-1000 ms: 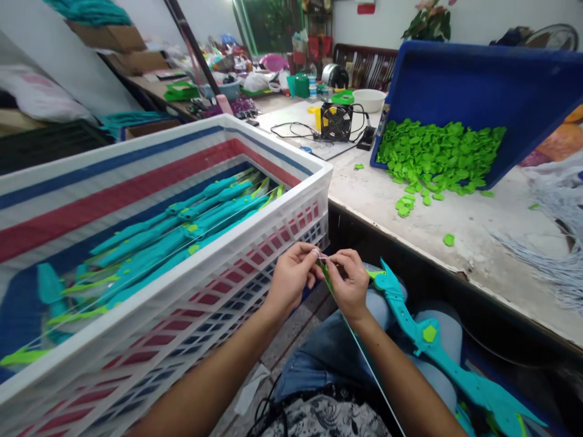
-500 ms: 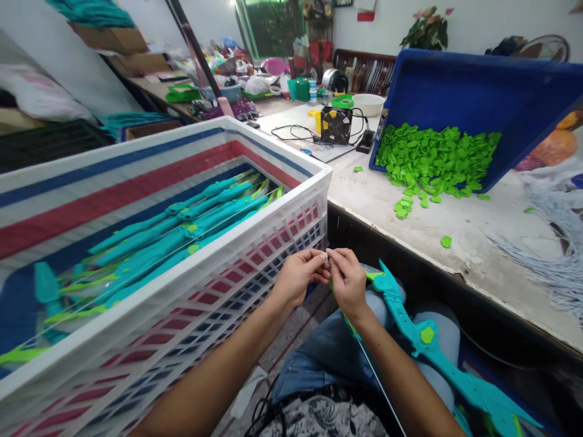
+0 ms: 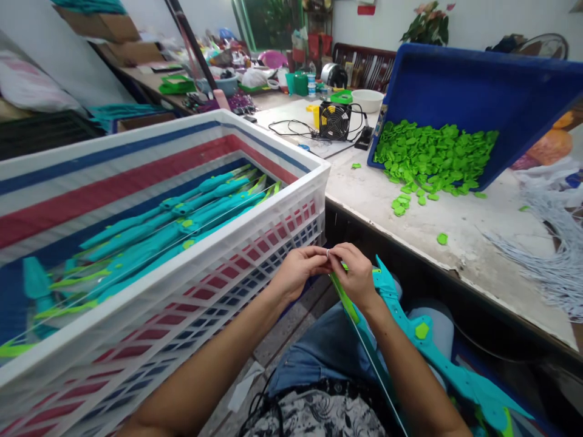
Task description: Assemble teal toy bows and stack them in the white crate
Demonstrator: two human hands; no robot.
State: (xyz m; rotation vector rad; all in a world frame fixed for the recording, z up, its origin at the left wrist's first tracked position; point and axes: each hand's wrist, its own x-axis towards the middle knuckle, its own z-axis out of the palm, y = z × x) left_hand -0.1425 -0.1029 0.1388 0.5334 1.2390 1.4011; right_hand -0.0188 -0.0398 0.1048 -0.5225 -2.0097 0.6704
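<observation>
My left hand (image 3: pixel 295 273) and my right hand (image 3: pixel 356 274) meet fingertip to fingertip above my knees. Both pinch a thin white string (image 3: pixel 328 253), which shows as a small curl between the fingers. A teal toy bow (image 3: pixel 437 353) with lime-green parts and a green pentagon at its middle lies across my lap, right of my right hand. Its green-tipped limb passes just below that hand, and a white line runs down along it towards my body. How the string is looped or knotted is hidden by my fingers.
At left stands a white plastic crate (image 3: pixel 291 188) with a striped liner, holding several teal bows (image 3: pixel 182 221). A blue bin (image 3: pixel 446 85) lies tipped on the table, spilling green pieces (image 3: pixel 432 155). White strings (image 3: pixel 537 255) are heaped at right. A small black fan (image 3: pixel 334 120) stands behind.
My fingertips have closed in tighter on the string, and my right hand has turned slightly. More of the green limb beneath it shows. The view has shifted a little.
</observation>
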